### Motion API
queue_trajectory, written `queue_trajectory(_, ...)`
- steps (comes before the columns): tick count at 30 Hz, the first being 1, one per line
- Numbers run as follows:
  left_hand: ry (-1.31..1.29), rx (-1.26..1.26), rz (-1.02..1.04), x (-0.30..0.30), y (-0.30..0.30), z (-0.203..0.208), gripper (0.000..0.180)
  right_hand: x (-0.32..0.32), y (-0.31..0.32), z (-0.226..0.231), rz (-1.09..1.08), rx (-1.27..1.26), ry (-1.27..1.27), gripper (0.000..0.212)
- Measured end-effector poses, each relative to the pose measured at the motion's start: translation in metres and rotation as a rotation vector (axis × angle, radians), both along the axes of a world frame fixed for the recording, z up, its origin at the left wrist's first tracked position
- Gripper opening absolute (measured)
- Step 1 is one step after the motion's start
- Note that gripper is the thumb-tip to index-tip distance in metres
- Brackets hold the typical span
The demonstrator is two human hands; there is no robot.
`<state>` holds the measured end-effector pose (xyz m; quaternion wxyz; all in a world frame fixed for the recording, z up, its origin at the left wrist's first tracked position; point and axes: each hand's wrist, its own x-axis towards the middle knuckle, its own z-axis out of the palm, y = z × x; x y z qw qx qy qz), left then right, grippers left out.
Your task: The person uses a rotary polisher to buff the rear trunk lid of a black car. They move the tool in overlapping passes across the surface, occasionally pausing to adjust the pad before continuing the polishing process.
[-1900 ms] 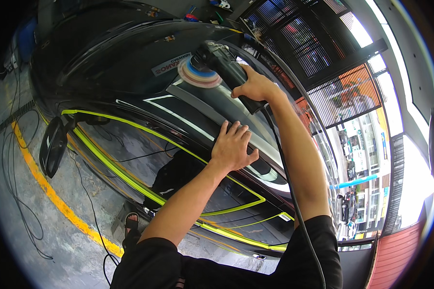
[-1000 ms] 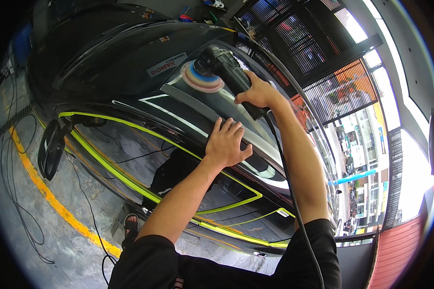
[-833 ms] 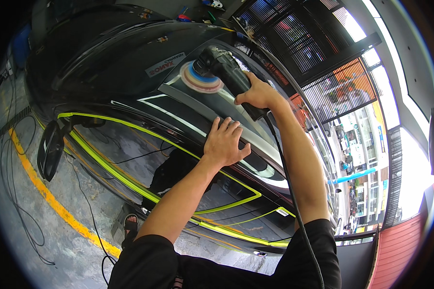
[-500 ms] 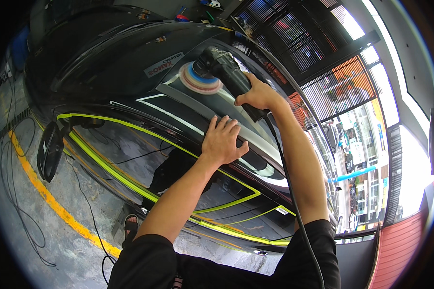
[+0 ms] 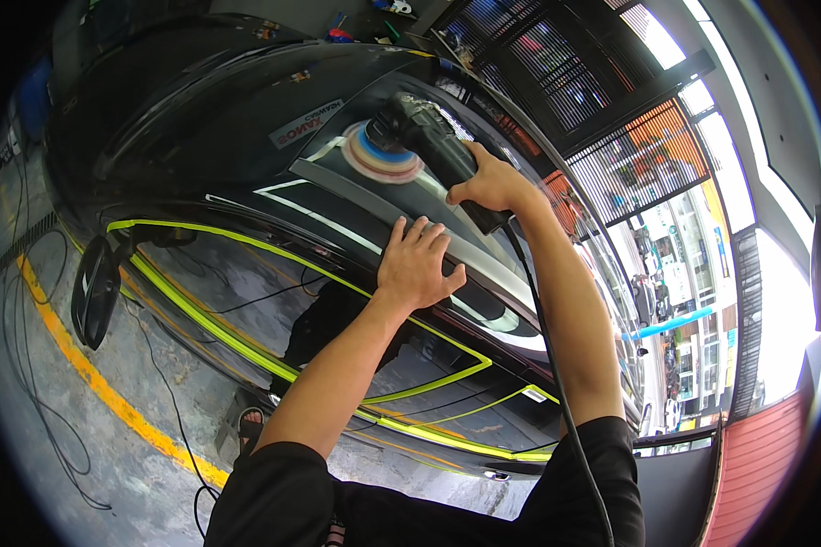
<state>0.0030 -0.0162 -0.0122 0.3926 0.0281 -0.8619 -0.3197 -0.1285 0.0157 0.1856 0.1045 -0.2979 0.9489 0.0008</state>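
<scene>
My right hand (image 5: 494, 185) is wrapped round the rear of a black polishing machine (image 5: 436, 146). Its round foam pad (image 5: 383, 160), banded in blue and pale colours, lies against the roof of a dark, glossy car (image 5: 219, 118). From the machine's back end a black power cord (image 5: 553, 365) runs down along my right forearm. My left hand (image 5: 417, 264) rests flat on the car's roof edge, its fingers spread and nothing in it. Below that hand, yellow-green masking tape (image 5: 246, 355) outlines the side windows.
The car's side mirror (image 5: 96, 292) juts out at the left. Loose cables (image 5: 59, 438) lie on the grey floor beside a yellow painted line (image 5: 109, 397). A dark slatted gate (image 5: 566, 82) stands beyond the car, and a red ribbed panel (image 5: 759, 469) is at lower right.
The polisher and its pad have shifted very slightly right and down in the picture. My left hand keeps nearly the same place on the roof edge.
</scene>
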Motion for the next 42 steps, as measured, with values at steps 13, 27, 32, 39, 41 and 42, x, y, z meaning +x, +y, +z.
queue_trajectory(13,0.000,-0.003,0.001,0.001,0.001,0.002,0.055,0.002,0.012,0.002,-0.025,-0.009,-0.008,0.113)
queue_trajectory(27,-0.019,-0.006,-0.009,0.003,-0.003,0.000,0.057,0.010,0.024,0.002,-0.057,-0.011,-0.004,0.114)
queue_trajectory(32,-0.017,-0.003,-0.009,0.003,-0.002,0.001,0.057,0.008,0.031,0.002,-0.052,-0.011,0.000,0.114)
queue_trajectory(39,0.003,-0.004,-0.003,0.004,-0.004,0.000,0.056,0.015,0.033,0.005,-0.070,-0.012,-0.010,0.115)
queue_trajectory(41,0.000,-0.003,-0.007,0.005,-0.006,-0.001,0.056,0.017,0.034,0.002,-0.078,-0.016,-0.004,0.115)
queue_trajectory(42,-0.002,-0.003,-0.006,0.005,-0.006,-0.002,0.055,0.017,0.035,0.002,-0.082,-0.011,-0.006,0.116)
